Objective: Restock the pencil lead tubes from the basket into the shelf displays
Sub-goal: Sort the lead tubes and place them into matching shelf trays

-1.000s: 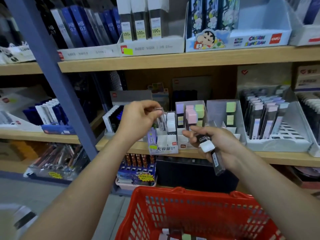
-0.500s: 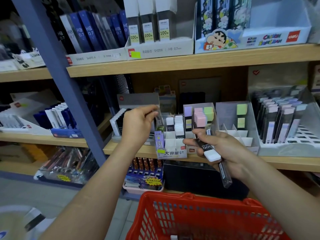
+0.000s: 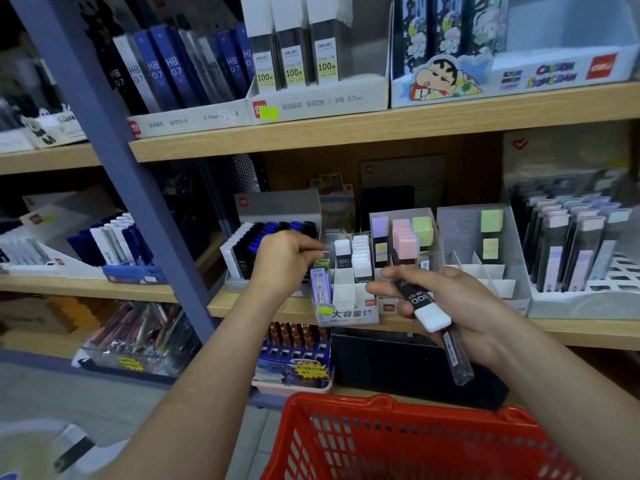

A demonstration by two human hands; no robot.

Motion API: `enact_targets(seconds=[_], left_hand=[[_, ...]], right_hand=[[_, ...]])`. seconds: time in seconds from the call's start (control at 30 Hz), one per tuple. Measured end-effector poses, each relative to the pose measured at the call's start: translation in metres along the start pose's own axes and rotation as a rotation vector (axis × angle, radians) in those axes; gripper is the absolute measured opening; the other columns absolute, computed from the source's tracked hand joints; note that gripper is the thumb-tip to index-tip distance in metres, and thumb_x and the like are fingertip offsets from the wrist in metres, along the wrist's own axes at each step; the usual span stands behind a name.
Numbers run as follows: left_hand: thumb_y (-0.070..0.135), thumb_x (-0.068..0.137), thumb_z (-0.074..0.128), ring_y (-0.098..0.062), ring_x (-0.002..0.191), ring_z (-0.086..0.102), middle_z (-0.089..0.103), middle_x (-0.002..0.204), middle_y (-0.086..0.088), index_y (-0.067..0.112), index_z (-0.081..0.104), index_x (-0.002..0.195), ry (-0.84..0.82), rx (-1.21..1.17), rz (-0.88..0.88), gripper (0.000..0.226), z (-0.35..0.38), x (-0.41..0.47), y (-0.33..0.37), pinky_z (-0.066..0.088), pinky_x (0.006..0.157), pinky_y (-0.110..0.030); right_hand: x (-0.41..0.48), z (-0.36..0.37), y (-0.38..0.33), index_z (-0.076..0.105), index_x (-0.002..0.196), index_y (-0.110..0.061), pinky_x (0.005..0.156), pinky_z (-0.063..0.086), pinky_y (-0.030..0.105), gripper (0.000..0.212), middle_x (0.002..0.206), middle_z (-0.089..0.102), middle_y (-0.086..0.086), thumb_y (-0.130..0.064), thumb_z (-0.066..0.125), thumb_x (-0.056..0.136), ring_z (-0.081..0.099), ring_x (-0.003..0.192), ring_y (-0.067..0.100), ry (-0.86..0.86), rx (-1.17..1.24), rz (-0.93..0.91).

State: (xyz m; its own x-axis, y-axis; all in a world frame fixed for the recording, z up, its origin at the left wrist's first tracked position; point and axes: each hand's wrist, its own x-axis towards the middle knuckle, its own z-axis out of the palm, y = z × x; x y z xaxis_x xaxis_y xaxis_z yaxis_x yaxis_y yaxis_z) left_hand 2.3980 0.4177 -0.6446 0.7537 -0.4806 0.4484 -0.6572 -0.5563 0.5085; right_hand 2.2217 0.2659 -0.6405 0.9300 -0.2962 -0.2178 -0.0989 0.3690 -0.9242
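Note:
My left hand [image 3: 284, 261] pinches the top of a thin pencil lead tube [image 3: 322, 253] over the left slots of a small white display box [image 3: 349, 315] on the middle shelf. Black tubes with white caps [image 3: 351, 252] stand in that box. To its right, just in front of the shelf edge, my right hand [image 3: 460, 306] grips a bundle of lead tubes [image 3: 424, 308]: a black one with a white cap and a clear one that sticks out downward. The red basket [image 3: 381, 441] sits below both hands, with its contents out of view.
Beside the box stand a tray of pastel-capped tubes [image 3: 405, 237], a divided tray [image 3: 485, 271] holding few tubes and a white rack of tubes [image 3: 571, 251]. Above, the upper shelf [image 3: 346, 133] carries HB 0.7 lead boxes. A blue upright post [image 3: 114, 161] stands at the left.
My left hand has sunk a little toward the display box's left slots with its tube. The right hand keeps its bundle in much the same place. The view has tilted up slightly.

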Motion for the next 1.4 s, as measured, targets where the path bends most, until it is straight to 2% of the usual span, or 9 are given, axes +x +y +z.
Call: enact_targets(seconds=[0.33,0.47,0.6,0.83,1.03,1.17,1.23,1.3,1.4], left_hand=[[0.017,0.085,0.072,-0.007,0.080,0.053,0.061,0.087,0.006,0.016,0.076,0.097,-0.055,0.137,0.007,0.013,-0.005,0.007,0.001,0.042,0.076,-0.019],[0.015,0.088,0.068,-0.008,0.077,0.056,0.065,0.085,0.004,0.015,0.074,0.094,0.084,-0.002,-0.053,0.008,-0.008,0.012,0.002,0.040,0.070,-0.019],[0.014,0.088,0.068,-0.010,0.083,0.058,0.064,0.087,0.005,0.013,0.073,0.096,0.186,-0.066,-0.052,0.009,-0.009,0.014,0.005,0.040,0.072,-0.016],[0.014,0.087,0.069,-0.009,0.087,0.056,0.072,0.103,-0.004,0.012,0.075,0.103,0.074,0.097,0.028,0.018,0.002,0.009,0.000,0.034,0.075,-0.012],[0.006,0.091,0.061,-0.029,0.100,0.061,0.070,0.104,-0.010,0.012,0.074,0.109,0.011,0.252,0.121,0.024,0.004,0.015,-0.003,0.047,0.087,-0.032],[0.011,0.094,0.057,-0.014,0.097,0.064,0.072,0.105,-0.003,0.013,0.073,0.111,0.105,0.081,0.066,0.023,-0.009,0.007,0.014,0.044,0.083,-0.017],[0.016,0.095,0.058,-0.002,0.079,0.064,0.073,0.089,0.006,0.020,0.074,0.102,0.043,-0.117,0.015,0.018,-0.021,0.002,0.033,0.047,0.072,-0.013],[0.026,0.094,0.060,-0.004,0.058,0.060,0.071,0.071,0.005,0.025,0.069,0.092,-0.156,-0.293,-0.033,0.010,-0.032,-0.010,0.058,0.049,0.058,-0.024],[0.051,0.086,0.060,-0.013,0.056,0.064,0.073,0.074,-0.003,0.024,0.054,0.099,-0.475,-0.325,-0.110,0.031,-0.034,-0.033,0.092,0.048,0.053,-0.029]], right_hand=[[-0.003,0.000,-0.003,0.063,0.108,-0.002,0.037,0.041,0.018,0.018,0.099,0.075,0.016,-0.015,0.053,0.099,0.054,0.043,0.012,-0.003,0.037,-0.012],[-0.005,0.001,-0.004,0.062,0.108,-0.002,0.034,0.039,0.017,0.018,0.099,0.075,0.015,-0.014,0.053,0.099,0.054,0.042,0.013,-0.002,0.024,-0.018],[-0.004,0.001,-0.006,0.061,0.104,-0.003,0.033,0.040,0.018,0.013,0.098,0.075,0.018,-0.012,0.053,0.099,0.052,0.040,0.014,0.006,0.062,-0.018],[-0.005,0.003,-0.005,0.063,0.103,-0.005,0.033,0.037,0.016,0.016,0.096,0.076,0.013,-0.017,0.053,0.099,0.053,0.041,0.011,0.017,-0.018,-0.010],[-0.005,0.006,-0.005,0.061,0.112,-0.004,0.034,0.038,0.017,0.020,0.097,0.077,0.010,-0.018,0.053,0.100,0.055,0.041,0.011,0.010,-0.014,-0.020],[-0.004,0.007,-0.006,0.061,0.117,-0.002,0.036,0.041,0.018,0.026,0.096,0.076,0.015,-0.020,0.052,0.100,0.054,0.041,0.013,0.010,0.033,-0.038],[-0.005,0.009,-0.007,0.062,0.118,-0.002,0.036,0.042,0.018,0.028,0.097,0.075,0.017,-0.020,0.052,0.100,0.054,0.042,0.013,0.015,0.068,-0.055],[-0.004,0.012,-0.009,0.062,0.118,-0.004,0.035,0.041,0.018,0.026,0.095,0.076,0.016,-0.020,0.052,0.100,0.057,0.045,0.013,0.062,0.117,-0.087],[-0.002,0.017,-0.014,0.065,0.115,-0.013,0.046,0.051,0.026,0.022,0.092,0.077,0.008,-0.022,0.051,0.102,0.069,0.061,0.016,0.173,0.202,-0.143]])
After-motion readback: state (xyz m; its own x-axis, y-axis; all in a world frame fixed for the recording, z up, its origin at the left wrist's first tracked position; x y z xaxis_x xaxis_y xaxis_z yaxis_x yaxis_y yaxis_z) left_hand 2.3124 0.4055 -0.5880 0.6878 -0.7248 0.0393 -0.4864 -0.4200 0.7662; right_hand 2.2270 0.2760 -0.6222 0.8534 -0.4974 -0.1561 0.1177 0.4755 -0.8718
